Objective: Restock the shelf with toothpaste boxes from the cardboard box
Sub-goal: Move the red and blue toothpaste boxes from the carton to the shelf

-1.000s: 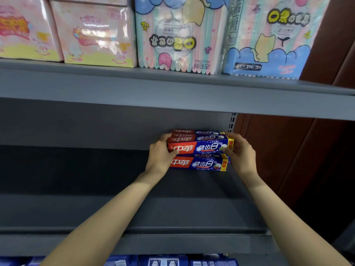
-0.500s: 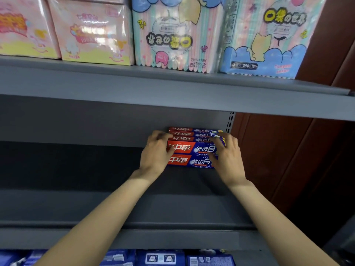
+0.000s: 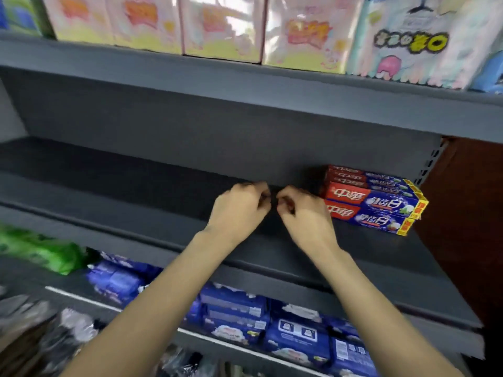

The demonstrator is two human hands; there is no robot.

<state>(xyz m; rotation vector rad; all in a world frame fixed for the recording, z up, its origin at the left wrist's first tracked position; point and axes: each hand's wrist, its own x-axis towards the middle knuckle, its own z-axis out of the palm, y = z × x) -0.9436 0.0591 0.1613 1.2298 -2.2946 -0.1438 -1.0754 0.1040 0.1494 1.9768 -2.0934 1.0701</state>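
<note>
A stack of red-and-blue toothpaste boxes (image 3: pixel 373 198) lies at the right end of the grey middle shelf (image 3: pixel 136 202), against the back panel. My left hand (image 3: pixel 239 210) and my right hand (image 3: pixel 304 216) hover side by side over the shelf, just left of the stack. Both have loosely curled fingers and hold nothing. My right hand's knuckles are close to the stack's left end. The cardboard box is not in view.
Pink and pastel tissue packs (image 3: pixel 223 28) fill the upper shelf (image 3: pixel 245 85). Blue packs (image 3: pixel 272 322) and a green pack (image 3: pixel 46 251) lie on the lower shelf. A brown wall (image 3: pixel 468 213) bounds the shelf on the right.
Both hands let go of the toothpaste stack and drew back to the left, away from it. The view swung left and down, revealing the lower shelf.
</note>
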